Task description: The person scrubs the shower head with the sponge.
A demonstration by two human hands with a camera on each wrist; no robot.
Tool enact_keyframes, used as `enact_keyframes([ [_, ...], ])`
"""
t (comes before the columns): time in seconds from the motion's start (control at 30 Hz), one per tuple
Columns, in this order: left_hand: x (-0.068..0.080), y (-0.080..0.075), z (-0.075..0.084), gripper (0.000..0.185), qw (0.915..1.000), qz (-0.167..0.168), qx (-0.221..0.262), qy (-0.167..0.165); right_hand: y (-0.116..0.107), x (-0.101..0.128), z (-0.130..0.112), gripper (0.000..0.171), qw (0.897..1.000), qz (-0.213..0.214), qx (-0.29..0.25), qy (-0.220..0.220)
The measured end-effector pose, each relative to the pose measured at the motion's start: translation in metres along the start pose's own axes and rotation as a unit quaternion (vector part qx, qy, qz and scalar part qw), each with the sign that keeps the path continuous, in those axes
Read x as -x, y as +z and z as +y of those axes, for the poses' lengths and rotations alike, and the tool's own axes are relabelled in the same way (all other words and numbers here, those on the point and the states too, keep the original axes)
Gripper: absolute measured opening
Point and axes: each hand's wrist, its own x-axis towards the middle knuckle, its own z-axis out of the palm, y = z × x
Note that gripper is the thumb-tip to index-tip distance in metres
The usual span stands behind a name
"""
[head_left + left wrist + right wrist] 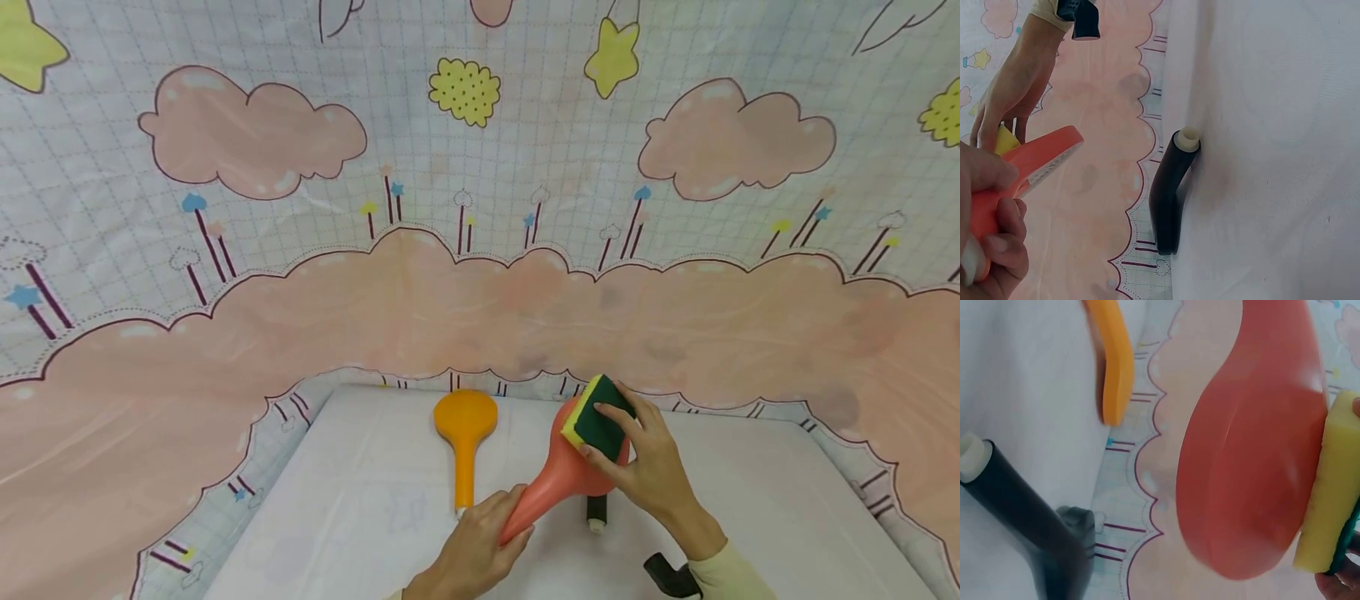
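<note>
Here, above a white desk (375, 500), the left hand (480, 550) grips the handle of a red paddle (558, 475), probably light, stiff and smooth, best held there, while the right hand (648, 467) pinches a soft sponge (597, 421) against its head.

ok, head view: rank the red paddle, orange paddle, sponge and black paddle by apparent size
1. Red paddle, though it is raised closer to the camera.
2. Orange paddle, lying flat on the table.
3. Sponge, yellow and green.
4. Black paddle: only its handle end shows, the rest is hidden, so its rank is unsure.
</note>
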Motion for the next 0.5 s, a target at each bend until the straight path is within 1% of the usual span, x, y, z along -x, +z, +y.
enact_keyframes([
  [0.1,0.001,0.001,-0.002,0.048,0.9997,0.018,-0.009,0.017,-0.002,0.000,0.003,0.056,1.000,0.003,-0.001,0.010],
  [0.23,0.002,0.002,-0.003,0.049,0.9990,0.034,-0.012,0.028,-0.004,0.001,0.009,0.055,1.000,0.004,-0.001,0.028],
  [0.5,0.003,0.002,-0.005,0.049,0.9989,0.037,-0.007,0.028,-0.003,0.005,0.019,0.053,0.998,0.006,-0.003,0.067],
])
